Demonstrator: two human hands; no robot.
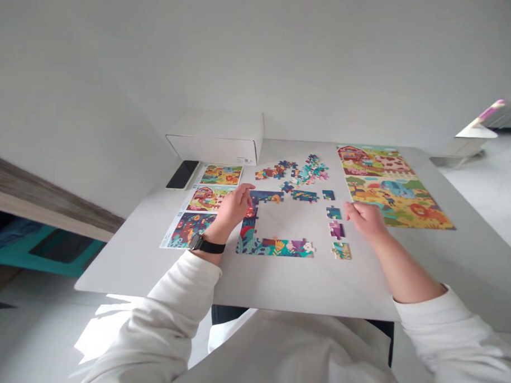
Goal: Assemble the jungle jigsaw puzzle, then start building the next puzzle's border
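My left hand (237, 203) hovers by the upper left corner of a partly joined jigsaw border (245, 244), index finger and thumb apart, with no piece visible between them. The border runs along the left and bottom sides and part of the top. To its right, my right hand (367, 219) is closed, its fingertips turned toward a column of loose pieces; whatever it may hold is hidden. In that column lie a blue piece (333, 212), a purple piece (337, 230) and a yellow-green piece (342, 251). A joined dark-blue strip (304, 196) and another blue piece (328, 194) lie along the top.
Loose pieces (312, 171) are heaped behind the border. Finished farm and safari puzzles (400, 202) lie at the right. Beside my left arm are a picture sheet (187, 218) and a phone (183, 174). A white box (215, 148) stands against the wall.
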